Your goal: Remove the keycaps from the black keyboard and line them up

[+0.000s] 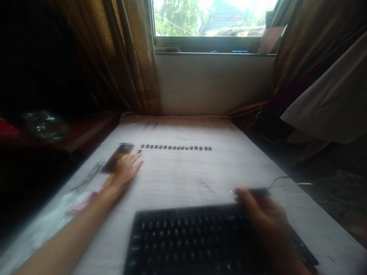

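Note:
My left hand (126, 168) reaches over the far left of the cloth with fingers apart. Its fingertips are at a small black keycap (139, 151), just below the left end of a row of several keycaps (178, 148). Over the upper right of a black keyboard (183, 244), my right hand (265, 214) is closed around a slim tool (231, 190) with a shiny tip pointing left. Blur and my fingers hide the tool's kind. My right hand and forearm cover part of the keyboard.
A dark phone (117, 158) lies beside my left hand, near a clear, thin object (90, 175). Pink-and-white cloth or plastic (83, 202) is by my left forearm. A grey cable (276, 182) curves beyond my right hand. Curtains (137, 57) flank the window.

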Demonstrator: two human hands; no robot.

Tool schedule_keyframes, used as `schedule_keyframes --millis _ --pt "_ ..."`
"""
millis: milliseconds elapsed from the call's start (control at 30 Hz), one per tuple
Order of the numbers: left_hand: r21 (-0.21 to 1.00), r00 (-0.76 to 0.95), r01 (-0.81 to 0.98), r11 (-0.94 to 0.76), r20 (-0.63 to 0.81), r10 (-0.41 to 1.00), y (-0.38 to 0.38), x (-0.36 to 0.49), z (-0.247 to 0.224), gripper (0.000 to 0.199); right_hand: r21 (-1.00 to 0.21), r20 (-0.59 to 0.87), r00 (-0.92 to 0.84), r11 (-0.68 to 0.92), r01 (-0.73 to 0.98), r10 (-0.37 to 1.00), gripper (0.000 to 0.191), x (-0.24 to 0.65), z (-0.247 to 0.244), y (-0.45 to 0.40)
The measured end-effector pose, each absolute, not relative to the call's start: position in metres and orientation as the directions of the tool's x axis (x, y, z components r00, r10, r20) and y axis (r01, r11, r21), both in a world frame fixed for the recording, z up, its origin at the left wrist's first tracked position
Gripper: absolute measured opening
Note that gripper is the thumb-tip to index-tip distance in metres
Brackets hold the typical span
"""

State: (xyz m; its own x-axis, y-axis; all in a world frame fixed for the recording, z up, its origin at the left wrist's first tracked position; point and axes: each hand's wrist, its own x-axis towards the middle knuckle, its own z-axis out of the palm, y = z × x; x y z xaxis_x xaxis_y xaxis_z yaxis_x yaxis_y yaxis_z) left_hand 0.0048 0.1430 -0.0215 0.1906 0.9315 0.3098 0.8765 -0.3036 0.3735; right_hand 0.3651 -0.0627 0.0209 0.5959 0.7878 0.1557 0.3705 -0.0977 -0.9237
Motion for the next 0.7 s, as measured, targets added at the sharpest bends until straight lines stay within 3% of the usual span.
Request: schedule_keyframes --millis 133,200,267,367,533,700 --pt "0.555 0.164 0.774 -0.303 0.286 0.944 0.07 0.013 -0.031 0.051 -0.902 0.093 0.791 -0.286 0.324 0.605 0.022 0.4 0.033 -0.069" --pt "0.815 0.006 0.562 -0.139 0.165 0.986 0.034 0.016 -0.039 0.053 -0.882 0.052 0.839 -0.369 0.293 0.541 0.017 0.417 0.038 -0.071" --pt "0.927 -0.081 0.375 -0.013 0.046 0.996 0.003 0.019 -0.048 0.052 -0.872 0.008 0.856 -0.416 0.259 0.517 0.015 0.427 0.04 -0.073" --pt "0.973 -0.099 0.225 0.06 -0.038 0.994 -0.026 0.022 -0.059 0.051 -0.874 -0.089 0.813 -0.437 0.214 0.576 0.017 0.431 0.04 -0.078" --pt "0.984 -0.065 0.17 0.061 -0.05 0.997 -0.027 0.025 -0.059 0.052 -0.919 -0.17 0.639 -0.355 0.173 0.75 0.021 0.419 0.044 -0.082" --pt "0.987 -0.049 0.156 0.03 -0.023 0.999 0.003 0.019 -0.047 0.059 -0.909 -0.275 0.601 -0.407 0.092 0.75 0.024 0.414 0.046 -0.079"
